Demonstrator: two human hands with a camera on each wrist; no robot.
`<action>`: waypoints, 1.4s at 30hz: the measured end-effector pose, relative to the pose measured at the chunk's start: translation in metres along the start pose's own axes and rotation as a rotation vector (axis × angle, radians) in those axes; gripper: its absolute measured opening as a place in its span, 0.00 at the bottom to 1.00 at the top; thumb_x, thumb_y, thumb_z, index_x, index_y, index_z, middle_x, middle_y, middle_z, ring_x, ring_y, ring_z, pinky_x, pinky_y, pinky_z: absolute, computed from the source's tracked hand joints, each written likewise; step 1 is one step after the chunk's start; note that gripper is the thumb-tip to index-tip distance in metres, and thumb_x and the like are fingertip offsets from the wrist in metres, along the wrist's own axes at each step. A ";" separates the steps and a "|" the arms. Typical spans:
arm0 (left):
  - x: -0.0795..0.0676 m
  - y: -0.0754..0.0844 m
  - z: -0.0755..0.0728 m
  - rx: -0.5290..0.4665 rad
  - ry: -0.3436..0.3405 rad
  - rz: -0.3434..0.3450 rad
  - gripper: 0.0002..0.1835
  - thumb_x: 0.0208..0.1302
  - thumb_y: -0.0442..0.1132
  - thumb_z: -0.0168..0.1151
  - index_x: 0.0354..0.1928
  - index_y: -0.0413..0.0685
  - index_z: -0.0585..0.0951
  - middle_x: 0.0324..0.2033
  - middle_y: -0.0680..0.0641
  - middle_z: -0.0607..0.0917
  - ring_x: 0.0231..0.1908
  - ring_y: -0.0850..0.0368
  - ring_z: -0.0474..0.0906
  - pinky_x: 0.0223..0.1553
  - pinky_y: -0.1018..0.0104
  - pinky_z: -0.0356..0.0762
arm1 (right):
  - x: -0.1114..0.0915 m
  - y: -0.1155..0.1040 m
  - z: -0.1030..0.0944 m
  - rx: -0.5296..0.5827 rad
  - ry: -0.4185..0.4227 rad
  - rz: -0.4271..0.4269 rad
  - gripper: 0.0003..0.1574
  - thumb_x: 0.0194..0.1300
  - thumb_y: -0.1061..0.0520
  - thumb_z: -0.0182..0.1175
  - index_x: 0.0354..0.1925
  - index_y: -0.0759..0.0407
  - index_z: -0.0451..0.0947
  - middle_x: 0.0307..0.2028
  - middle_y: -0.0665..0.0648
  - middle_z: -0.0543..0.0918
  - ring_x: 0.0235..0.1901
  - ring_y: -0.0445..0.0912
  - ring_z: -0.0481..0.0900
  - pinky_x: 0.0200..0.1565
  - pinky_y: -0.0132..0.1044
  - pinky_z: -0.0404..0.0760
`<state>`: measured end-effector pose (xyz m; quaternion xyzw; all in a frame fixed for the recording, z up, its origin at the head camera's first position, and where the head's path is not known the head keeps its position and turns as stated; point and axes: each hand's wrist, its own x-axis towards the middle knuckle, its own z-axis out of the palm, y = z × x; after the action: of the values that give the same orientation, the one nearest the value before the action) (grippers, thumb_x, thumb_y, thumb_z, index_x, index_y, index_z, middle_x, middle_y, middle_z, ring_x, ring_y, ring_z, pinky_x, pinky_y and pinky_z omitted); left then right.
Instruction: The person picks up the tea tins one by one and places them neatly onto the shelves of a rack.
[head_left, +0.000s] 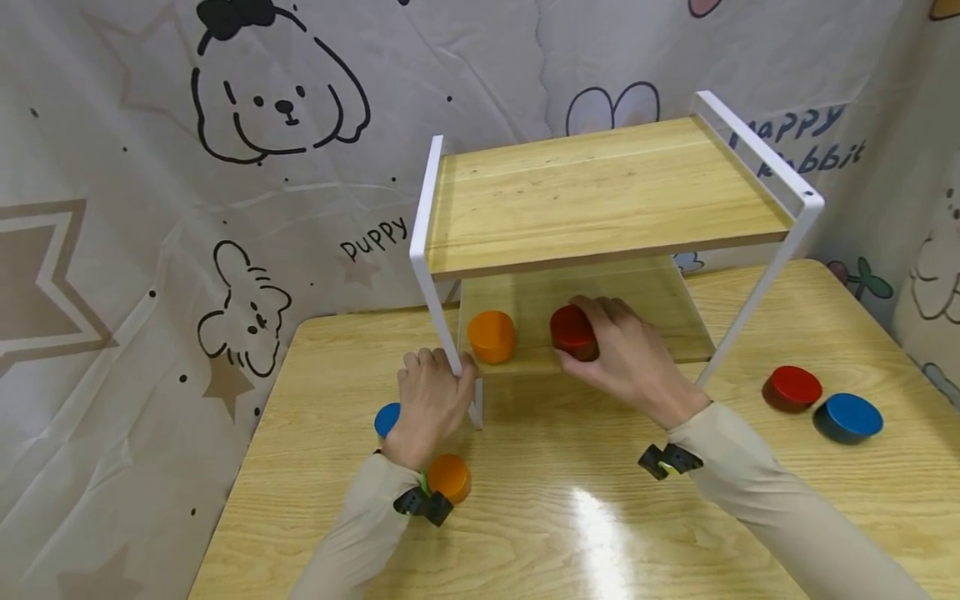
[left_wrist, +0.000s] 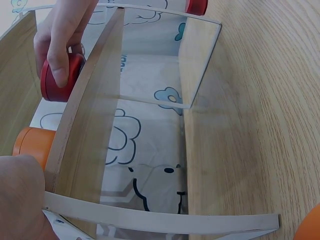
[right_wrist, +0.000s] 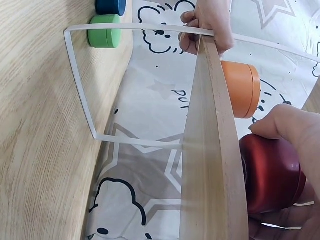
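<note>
My right hand (head_left: 626,358) grips a red round canister (head_left: 573,332), thumb on one side and fingers over the other. The canister is at the lower board (head_left: 517,292) of a two-tier wooden shelf; in the right wrist view the red canister (right_wrist: 270,172) is right against the board's edge. To its left on that board stands an orange canister (head_left: 492,337). My left hand (head_left: 435,400) holds the shelf's white frame (head_left: 442,321) at the left front, near the lower board's corner. In the right wrist view the left hand's fingers (right_wrist: 190,37) curl there.
Right of the shelf, a red canister (head_left: 792,388) and a blue canister (head_left: 848,418) stand on the table (head_left: 540,533). Near my left wrist are another orange canister (head_left: 450,478) and a partly hidden blue one (head_left: 387,418). A green canister (right_wrist: 105,31) shows in the right wrist view. The upper board (head_left: 607,196) overhangs my right hand.
</note>
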<state>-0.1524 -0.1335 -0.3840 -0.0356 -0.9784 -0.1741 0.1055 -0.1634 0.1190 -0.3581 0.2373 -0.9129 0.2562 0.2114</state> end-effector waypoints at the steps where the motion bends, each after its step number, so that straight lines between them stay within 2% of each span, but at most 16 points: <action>1: 0.000 0.000 0.000 0.000 -0.001 0.001 0.25 0.71 0.50 0.39 0.23 0.40 0.71 0.22 0.43 0.67 0.25 0.45 0.62 0.28 0.58 0.60 | 0.001 0.000 0.001 0.002 -0.004 0.000 0.36 0.53 0.45 0.67 0.53 0.66 0.73 0.39 0.63 0.80 0.35 0.54 0.78 0.29 0.46 0.80; 20: -0.001 0.000 0.001 -0.005 -0.031 -0.027 0.25 0.71 0.51 0.38 0.25 0.39 0.72 0.23 0.42 0.67 0.27 0.45 0.62 0.29 0.58 0.60 | 0.009 -0.004 0.011 -0.001 -0.026 0.014 0.38 0.53 0.44 0.68 0.55 0.65 0.73 0.41 0.64 0.80 0.39 0.55 0.78 0.32 0.47 0.81; 28: 0.000 0.000 0.001 -0.001 -0.011 -0.015 0.25 0.71 0.51 0.39 0.25 0.39 0.72 0.23 0.42 0.68 0.26 0.45 0.62 0.28 0.58 0.61 | 0.011 -0.003 0.014 -0.002 -0.021 0.008 0.40 0.54 0.43 0.69 0.56 0.66 0.72 0.42 0.66 0.80 0.40 0.56 0.78 0.32 0.47 0.81; 42: 0.000 0.001 0.000 -0.005 -0.012 -0.025 0.25 0.71 0.51 0.39 0.25 0.38 0.73 0.22 0.43 0.67 0.26 0.46 0.62 0.28 0.58 0.61 | 0.012 -0.003 0.017 0.001 -0.004 -0.024 0.40 0.54 0.43 0.70 0.56 0.68 0.72 0.44 0.67 0.80 0.40 0.57 0.79 0.34 0.48 0.81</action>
<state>-0.1522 -0.1327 -0.3843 -0.0249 -0.9790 -0.1775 0.0972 -0.1762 0.1033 -0.3644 0.2488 -0.9104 0.2535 0.2124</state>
